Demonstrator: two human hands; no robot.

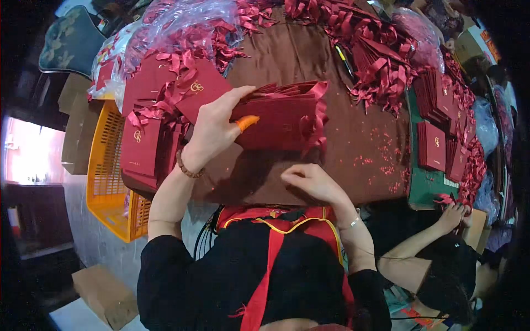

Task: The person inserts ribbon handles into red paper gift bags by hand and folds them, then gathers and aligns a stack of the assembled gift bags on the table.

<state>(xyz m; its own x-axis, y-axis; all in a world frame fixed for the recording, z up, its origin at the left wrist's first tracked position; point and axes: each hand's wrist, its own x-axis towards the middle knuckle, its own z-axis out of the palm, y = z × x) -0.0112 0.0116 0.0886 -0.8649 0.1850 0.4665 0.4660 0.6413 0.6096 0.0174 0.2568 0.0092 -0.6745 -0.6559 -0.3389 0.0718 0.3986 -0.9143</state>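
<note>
My left hand (218,122) grips a bundle of dark red paper gift bags (276,124), with an orange cover on its thumb. The bundle is held up off the brown cloth, its red ribbons (313,127) hanging at the right end. Lower right of it, my right hand (312,181) is curled closed near the table's front edge, apart from the bags. Whether anything is inside its fingers is hidden. Beside my left forearm lie more dark red gift bags (144,135) with gold lettering and loose ribbons.
A brown satin cloth (276,47) covers the table, with red scraps (381,157) scattered at right. Ribboned bags (381,66) and a yellow cutter (341,53) lie farther back. A yellow crate (105,182) stands left. A co-worker's hand (454,216) works by the green board (422,190).
</note>
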